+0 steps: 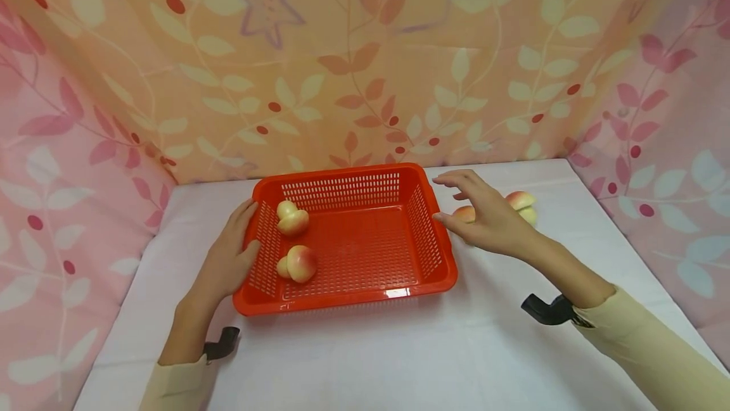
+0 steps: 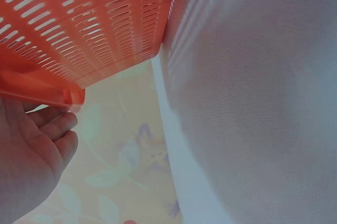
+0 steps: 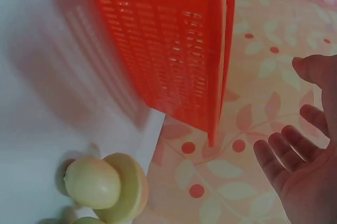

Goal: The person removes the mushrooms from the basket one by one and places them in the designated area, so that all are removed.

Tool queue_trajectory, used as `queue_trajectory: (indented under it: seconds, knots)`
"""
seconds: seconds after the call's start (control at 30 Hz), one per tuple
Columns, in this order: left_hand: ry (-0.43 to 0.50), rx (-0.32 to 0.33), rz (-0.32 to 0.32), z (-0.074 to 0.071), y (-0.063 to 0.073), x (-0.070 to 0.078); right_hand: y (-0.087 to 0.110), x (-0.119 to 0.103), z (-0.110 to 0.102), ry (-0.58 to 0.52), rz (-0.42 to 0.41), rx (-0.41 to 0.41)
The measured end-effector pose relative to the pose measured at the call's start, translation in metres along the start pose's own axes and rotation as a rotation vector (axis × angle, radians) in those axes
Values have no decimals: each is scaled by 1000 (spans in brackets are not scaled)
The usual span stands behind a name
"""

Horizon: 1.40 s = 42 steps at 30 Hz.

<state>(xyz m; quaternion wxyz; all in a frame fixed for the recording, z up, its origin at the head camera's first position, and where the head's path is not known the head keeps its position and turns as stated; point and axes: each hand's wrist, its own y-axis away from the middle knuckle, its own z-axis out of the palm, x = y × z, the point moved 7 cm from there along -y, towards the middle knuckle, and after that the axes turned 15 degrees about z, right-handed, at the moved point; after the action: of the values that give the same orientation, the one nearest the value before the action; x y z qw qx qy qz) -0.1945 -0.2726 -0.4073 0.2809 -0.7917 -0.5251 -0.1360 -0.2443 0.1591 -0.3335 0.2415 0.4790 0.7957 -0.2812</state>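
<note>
A red plastic basket (image 1: pixel 349 252) with slotted walls stands in front of me. My left hand (image 1: pixel 228 259) holds its left rim, the thumb over the top and the fingers (image 2: pixel 58 126) tucked beneath the lip. Inside, near the left wall, lie two mushroom-shaped pieces: a yellow-and-red one (image 1: pixel 293 222) towards the back and a redder one (image 1: pixel 301 263) in front. Just beyond the right rim hovers my right hand (image 1: pixel 490 214), thumb and fingers spread with nothing between them. Below it on the table is another mushroom-shaped piece (image 1: pixel 465 213), partly hidden by the hand.
Further right sits one more red-and-yellow piece (image 1: pixel 521 201), partly behind the right hand. A white cloth covers the table (image 1: pixel 365 360). Patterned fabric (image 1: pixel 353 82) hangs behind it and along both sides. Dark wrist-camera mounts (image 1: pixel 549 309) stick out at both cuffs.
</note>
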Motion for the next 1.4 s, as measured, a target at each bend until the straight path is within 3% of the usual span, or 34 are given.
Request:
queue_trajectory:
  seconds: [0.17,0.4,0.9,1.1,1.4]
  knots:
    - [1,0,-10,-3,1,1,-8,-11,10,2,-40,-49]
    - [12,-9,-22,-2,1,1,-14,-17,30,5,-6,-155]
    - [14,-10,-27,1,1,1,-32,-39,49,104,-32,-258]
    - [23,-21,-24,7,-1,2,-36,-48,53,90,-10,-292]
    - [-11,-19,-30,0,0,2,-48,-62,76,75,-33,-388]
